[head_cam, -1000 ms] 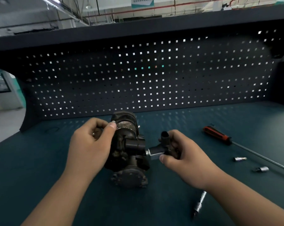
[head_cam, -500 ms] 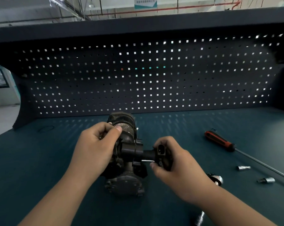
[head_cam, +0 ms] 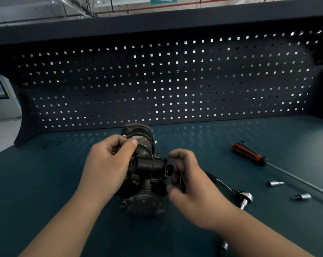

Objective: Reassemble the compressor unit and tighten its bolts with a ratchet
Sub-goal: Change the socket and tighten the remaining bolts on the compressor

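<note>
Pushed inward, one connector (head_cam: 169, 169) now meets one compressor (head_cam: 144, 165) gripped by left hand (head_cam: 106, 164); right hand (head_cam: 192, 184) curls alongside, hold unclear.

Teal bench (head_cam: 45, 182), compressor unit (head_cam: 144, 203), ratchet (head_cam: 238, 193), red-handled screwdriver (head_cam: 247, 153), socket (head_cam: 275, 183), second socket (head_cam: 302, 196)

Ratchet (head_cam: 239, 194) handle hidden under right hand (head_cam: 192, 190); screwdriver (head_cam: 249, 154) shaft leaves right edge; socket (head_cam: 223, 247), perhaps, cut off below.

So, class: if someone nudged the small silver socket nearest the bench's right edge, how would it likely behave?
The socket lies on its round side, so it would probably roll. Its shiny metal suggests it is rigid and perhaps slippery.
</note>
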`<state>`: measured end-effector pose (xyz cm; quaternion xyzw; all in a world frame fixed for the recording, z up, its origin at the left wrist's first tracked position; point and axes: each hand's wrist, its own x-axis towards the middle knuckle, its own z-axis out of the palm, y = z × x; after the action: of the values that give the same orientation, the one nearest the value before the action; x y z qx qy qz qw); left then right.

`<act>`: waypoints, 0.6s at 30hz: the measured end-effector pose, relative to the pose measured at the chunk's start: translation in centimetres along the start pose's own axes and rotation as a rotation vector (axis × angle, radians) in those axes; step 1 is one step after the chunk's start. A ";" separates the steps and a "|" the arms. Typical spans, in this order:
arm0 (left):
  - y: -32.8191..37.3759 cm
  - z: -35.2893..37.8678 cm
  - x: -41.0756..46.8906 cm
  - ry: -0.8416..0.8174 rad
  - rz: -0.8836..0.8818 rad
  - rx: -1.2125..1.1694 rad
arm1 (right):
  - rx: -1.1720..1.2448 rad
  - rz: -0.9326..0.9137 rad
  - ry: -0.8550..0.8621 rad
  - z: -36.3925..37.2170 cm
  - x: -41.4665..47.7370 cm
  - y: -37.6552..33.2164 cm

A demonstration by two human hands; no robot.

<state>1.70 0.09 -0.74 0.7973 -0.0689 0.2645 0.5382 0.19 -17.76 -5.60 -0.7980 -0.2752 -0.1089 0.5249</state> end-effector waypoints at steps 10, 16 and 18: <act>0.6 -0.7 -0.3 -0.203 0.393 0.468 | 0.550 0.219 0.023 0.7 0.5 0.1; 0.7 -1.6 -0.5 -0.385 0.494 0.602 | 0.803 0.304 0.105 0.9 1.0 -0.3; 0.7 -1.8 -0.4 -0.418 0.484 0.632 | 0.727 0.359 0.021 0.9 1.0 -0.4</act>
<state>0.45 1.33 0.12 0.9198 -0.2765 0.2240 0.1652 0.69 -16.48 -5.19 -0.5946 -0.1468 0.0807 0.7864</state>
